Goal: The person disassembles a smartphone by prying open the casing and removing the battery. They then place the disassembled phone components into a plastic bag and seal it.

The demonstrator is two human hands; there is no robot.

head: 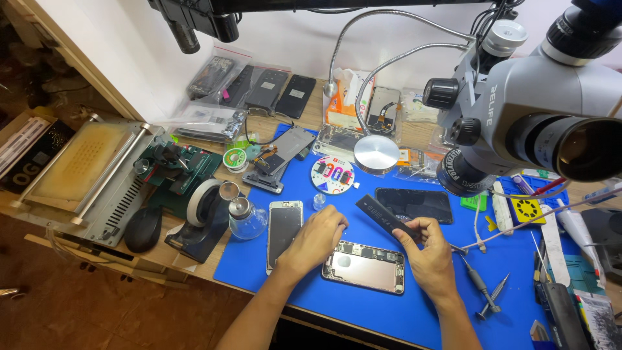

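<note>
The right hand (424, 253) is pinching the lower end of a long black battery strip (383, 216) between thumb and fingers, closed firmly on it, while the strip is sticking up and away toward ten o'clock, its long axis running from about four o'clock at the grip to ten o'clock at the free end. The left hand (317, 236) is resting with curled, half-closed fingers on the upper left corner of the opened phone body (364, 266), pressing it against the blue work mat (363, 304) rather than gripping anything. That phone body is lying flat just below both hands, its long axis running nine to three o'clock, inner parts facing up. Judging by its look, the strip is light and fairly stiff but should not be bent or pierced, so holding it by the edges near one end seems sound; the phone body looks thin, rigid and fragile inside, best held by its metal rim. At nine o'clock from the left hand a detached screen panel (284, 228) is lying face up, long axis twelve to six. At twelve o'clock a round parts dish (332, 174) is sitting, and a dark phone (414, 205) is lying at one o'clock. At three o'clock from the right hand screwdrivers (483, 288) are lying loose.
</note>
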